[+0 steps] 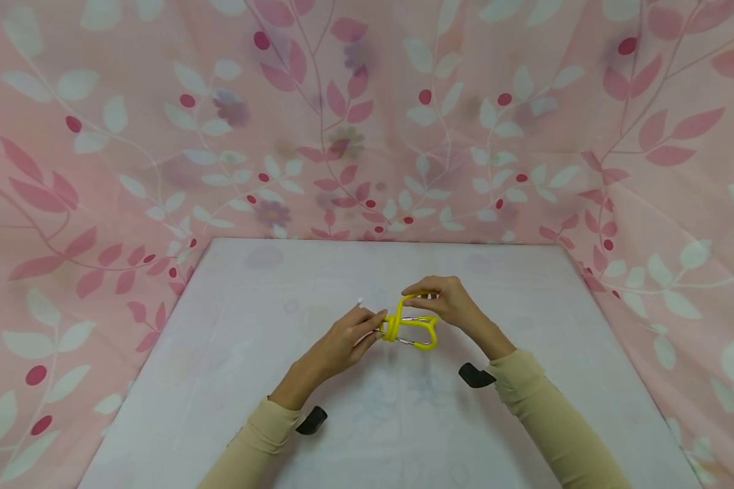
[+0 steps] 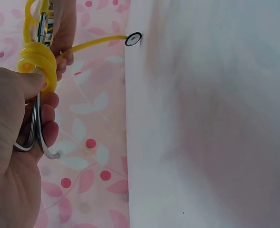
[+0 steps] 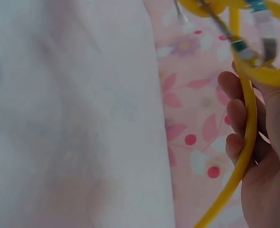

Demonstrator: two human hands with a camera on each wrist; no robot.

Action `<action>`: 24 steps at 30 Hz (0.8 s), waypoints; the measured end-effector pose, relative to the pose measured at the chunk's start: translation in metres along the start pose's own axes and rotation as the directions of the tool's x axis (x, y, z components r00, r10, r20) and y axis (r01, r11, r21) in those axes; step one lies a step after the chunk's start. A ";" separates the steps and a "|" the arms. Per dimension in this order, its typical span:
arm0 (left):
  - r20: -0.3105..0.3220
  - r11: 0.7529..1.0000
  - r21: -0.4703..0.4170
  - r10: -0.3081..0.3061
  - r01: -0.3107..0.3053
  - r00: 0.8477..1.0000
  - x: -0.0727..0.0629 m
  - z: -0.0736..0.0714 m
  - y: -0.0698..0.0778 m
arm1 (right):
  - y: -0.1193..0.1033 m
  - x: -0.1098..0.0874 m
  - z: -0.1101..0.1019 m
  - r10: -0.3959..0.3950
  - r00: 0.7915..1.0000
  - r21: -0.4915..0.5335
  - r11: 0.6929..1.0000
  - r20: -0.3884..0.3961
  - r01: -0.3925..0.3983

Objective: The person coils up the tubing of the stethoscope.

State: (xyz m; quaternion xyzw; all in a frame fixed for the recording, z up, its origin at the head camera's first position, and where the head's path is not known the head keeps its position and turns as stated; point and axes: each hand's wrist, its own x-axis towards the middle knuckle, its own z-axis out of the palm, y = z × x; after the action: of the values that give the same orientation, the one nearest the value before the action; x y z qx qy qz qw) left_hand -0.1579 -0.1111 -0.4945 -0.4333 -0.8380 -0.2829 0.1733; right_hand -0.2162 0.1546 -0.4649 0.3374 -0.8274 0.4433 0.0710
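Note:
A stethoscope with yellow tubing (image 1: pixel 428 343) and metal ear tubes (image 2: pixel 39 121) is held above the table between both hands. My left hand (image 1: pixel 341 339) pinches it where the tubing is wound in several turns (image 2: pixel 37 59) around the metal tubes, thumb on the coil and fingers behind. My right hand (image 1: pixel 449 300) holds a loose run of the tubing (image 3: pixel 248 128), fingers curled round it. In the left wrist view the round chest piece (image 2: pixel 133 39) hangs at the tubing's end, beyond the right hand. The right wrist view blurs the nearer metal parts.
A white-covered table (image 1: pixel 269 278) lies beneath both hands. Pink floral cloth (image 1: pixel 367 136) closes off the back and both sides. A black strap end (image 1: pixel 476 375) sticks out by the right wrist, and another black piece (image 1: pixel 312 421) by the left.

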 end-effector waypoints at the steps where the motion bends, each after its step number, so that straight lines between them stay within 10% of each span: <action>1: -0.004 1.000 -0.004 0.002 -0.002 1.000 0.001 0.000 0.000 | 0.002 -0.001 0.001 0.020 1.000 0.025 0.999 0.006 -0.020; 8: -0.047 0.997 -0.080 0.018 -0.021 0.999 0.003 0.000 0.002 | 0.012 -0.012 0.014 0.119 0.991 0.263 0.956 0.058 -0.130; 15: -0.095 0.995 -0.094 0.000 -0.009 0.995 0.005 0.001 0.002 | 0.011 -0.030 0.035 0.023 0.999 0.314 0.949 0.027 -0.030; 24: -0.165 0.999 -0.040 -0.038 0.032 0.986 0.003 0.009 0.002 | -0.028 -0.039 0.052 0.356 0.933 0.320 0.880 0.042 -0.350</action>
State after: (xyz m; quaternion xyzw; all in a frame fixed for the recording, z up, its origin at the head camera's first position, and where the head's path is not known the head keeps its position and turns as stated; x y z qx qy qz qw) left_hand -0.1582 -0.1031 -0.4995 -0.3966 -0.8227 -0.3364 0.2295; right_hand -0.1592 0.1224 -0.4933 0.1840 -0.7905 0.5810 -0.0598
